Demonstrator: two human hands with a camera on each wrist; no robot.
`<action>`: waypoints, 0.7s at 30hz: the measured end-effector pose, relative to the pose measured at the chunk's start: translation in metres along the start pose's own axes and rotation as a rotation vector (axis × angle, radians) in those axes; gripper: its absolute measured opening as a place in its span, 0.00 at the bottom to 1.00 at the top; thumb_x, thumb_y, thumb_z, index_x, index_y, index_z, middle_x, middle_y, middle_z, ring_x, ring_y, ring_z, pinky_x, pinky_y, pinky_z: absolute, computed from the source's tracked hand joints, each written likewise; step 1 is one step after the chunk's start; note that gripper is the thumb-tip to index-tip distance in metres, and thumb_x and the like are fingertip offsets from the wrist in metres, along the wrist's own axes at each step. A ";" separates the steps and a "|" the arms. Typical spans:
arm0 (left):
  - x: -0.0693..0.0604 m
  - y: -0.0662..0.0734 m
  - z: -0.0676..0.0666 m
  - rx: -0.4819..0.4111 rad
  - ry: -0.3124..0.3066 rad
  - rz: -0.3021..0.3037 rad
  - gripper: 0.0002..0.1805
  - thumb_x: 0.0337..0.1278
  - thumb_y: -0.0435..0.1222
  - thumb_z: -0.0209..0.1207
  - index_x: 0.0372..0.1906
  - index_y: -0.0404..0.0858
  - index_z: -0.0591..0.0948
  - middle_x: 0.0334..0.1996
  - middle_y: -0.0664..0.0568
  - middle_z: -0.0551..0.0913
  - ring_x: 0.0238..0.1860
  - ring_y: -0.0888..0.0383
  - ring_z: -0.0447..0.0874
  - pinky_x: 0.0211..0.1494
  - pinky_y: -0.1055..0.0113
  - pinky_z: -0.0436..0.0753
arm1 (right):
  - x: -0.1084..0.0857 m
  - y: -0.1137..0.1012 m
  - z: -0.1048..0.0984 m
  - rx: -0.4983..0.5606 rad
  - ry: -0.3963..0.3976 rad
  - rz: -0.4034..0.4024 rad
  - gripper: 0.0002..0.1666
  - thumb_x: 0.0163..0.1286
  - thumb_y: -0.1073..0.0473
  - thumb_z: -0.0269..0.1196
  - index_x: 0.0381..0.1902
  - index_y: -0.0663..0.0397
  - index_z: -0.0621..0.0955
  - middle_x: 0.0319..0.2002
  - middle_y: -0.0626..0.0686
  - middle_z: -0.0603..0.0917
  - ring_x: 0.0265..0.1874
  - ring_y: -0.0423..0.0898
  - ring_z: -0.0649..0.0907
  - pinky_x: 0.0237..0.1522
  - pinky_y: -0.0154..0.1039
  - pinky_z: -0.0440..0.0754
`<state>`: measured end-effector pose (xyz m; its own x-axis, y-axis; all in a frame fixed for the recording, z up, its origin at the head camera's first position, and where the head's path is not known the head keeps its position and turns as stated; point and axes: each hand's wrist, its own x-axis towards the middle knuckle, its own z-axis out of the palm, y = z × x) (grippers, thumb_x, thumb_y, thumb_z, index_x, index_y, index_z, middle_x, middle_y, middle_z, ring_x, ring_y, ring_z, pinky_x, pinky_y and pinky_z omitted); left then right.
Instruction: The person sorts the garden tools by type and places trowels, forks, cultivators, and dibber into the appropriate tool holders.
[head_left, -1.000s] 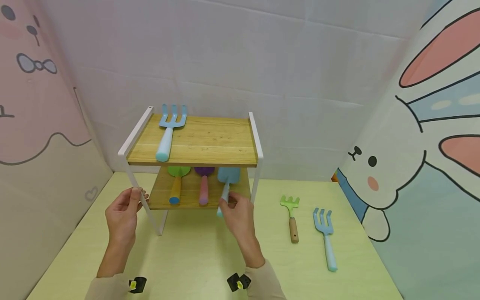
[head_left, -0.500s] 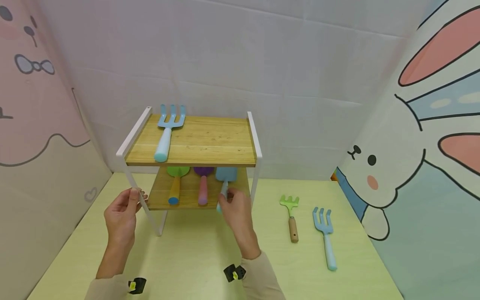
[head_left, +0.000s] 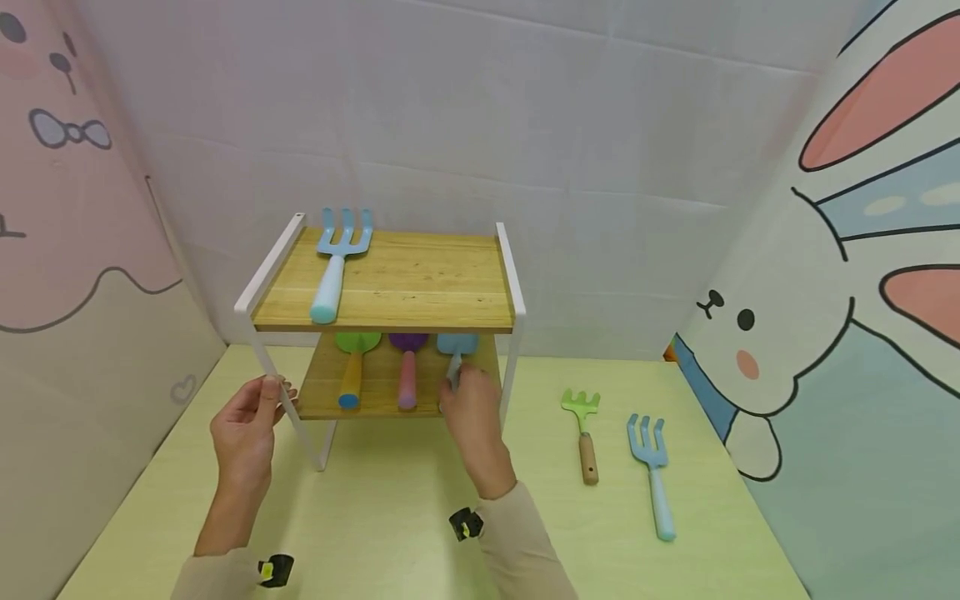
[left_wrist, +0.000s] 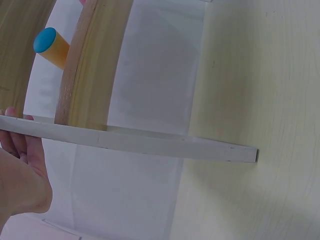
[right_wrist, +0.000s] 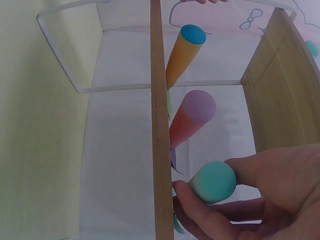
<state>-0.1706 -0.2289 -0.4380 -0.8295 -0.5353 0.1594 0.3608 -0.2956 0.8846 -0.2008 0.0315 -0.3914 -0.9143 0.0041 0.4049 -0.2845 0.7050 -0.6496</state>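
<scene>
On the lower board of a two-tier wooden shelf (head_left: 397, 327), my right hand (head_left: 476, 425) holds the handle of a light blue toy shovel (head_left: 457, 343). Its round mint handle end (right_wrist: 216, 182) shows between thumb and fingers in the right wrist view, close to the board's front edge. To its left lie a shovel with a pink handle (head_left: 407, 382) and purple head, and a green-headed one with an orange handle (head_left: 352, 383). My left hand (head_left: 243, 429) grips the shelf's white left leg (left_wrist: 145, 142), thumb in front and fingers partly hidden behind it.
A light blue hand fork (head_left: 335, 271) lies on the top board's left side. Right of the shelf, a green fork with a wooden handle (head_left: 583, 433) and another light blue fork (head_left: 654, 475) lie on the pale table (head_left: 375, 517). Printed cloth walls surround the table.
My right hand has shifted slightly forward along the blue shovel and turned over its handle, covering the handle end in the head view. The left hand stays on the shelf leg.
</scene>
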 end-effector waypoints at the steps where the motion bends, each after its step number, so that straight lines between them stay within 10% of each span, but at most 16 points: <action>1: 0.000 0.000 0.000 0.000 0.001 0.001 0.08 0.70 0.31 0.61 0.40 0.27 0.86 0.30 0.52 0.88 0.33 0.61 0.89 0.46 0.71 0.89 | 0.001 -0.001 0.000 -0.029 0.003 -0.012 0.23 0.62 0.71 0.64 0.14 0.52 0.67 0.14 0.46 0.66 0.14 0.41 0.66 0.15 0.35 0.66; 12: 0.000 -0.001 -0.001 0.013 -0.007 0.008 0.08 0.71 0.30 0.60 0.41 0.27 0.85 0.31 0.51 0.88 0.33 0.61 0.90 0.47 0.70 0.89 | 0.010 0.001 0.001 -0.031 -0.031 -0.021 0.25 0.61 0.74 0.60 0.15 0.48 0.62 0.15 0.45 0.62 0.13 0.40 0.63 0.11 0.29 0.58; 21: 0.000 -0.001 -0.001 0.019 -0.011 0.014 0.08 0.71 0.30 0.60 0.41 0.27 0.86 0.31 0.52 0.88 0.33 0.61 0.90 0.46 0.70 0.89 | 0.012 0.008 0.002 -0.017 0.006 -0.032 0.15 0.62 0.73 0.61 0.18 0.59 0.71 0.18 0.54 0.71 0.18 0.46 0.69 0.16 0.40 0.72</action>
<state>-0.1706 -0.2295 -0.4394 -0.8291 -0.5305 0.1768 0.3646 -0.2732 0.8902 -0.2147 0.0358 -0.3932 -0.9030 -0.0144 0.4294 -0.3086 0.7170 -0.6250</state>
